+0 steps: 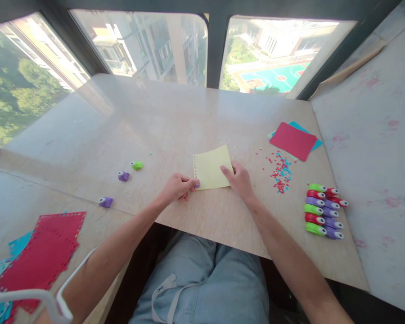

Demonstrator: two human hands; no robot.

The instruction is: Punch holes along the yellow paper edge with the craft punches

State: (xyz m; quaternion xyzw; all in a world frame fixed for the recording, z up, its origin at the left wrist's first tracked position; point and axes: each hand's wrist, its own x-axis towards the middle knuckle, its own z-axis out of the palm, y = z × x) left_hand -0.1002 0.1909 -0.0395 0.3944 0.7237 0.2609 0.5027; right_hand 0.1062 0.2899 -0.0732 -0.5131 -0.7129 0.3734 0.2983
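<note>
The left hand [177,187] was clenched around a small purple punch [197,183] at the lower left corner of the yellow sheet [212,167], which lay flat on the marble table [155,121], while the right hand [239,179] pressed its flattened fingers on the sheet's right edge

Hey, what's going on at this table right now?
A person sits at a stone table working on a yellow paper sheet. The left hand grips a small purple punch at the sheet's lower left corner; holes already line its left edge. The right hand pins the sheet down. Red and blue confetti and a row of punches lie to the right.
</note>
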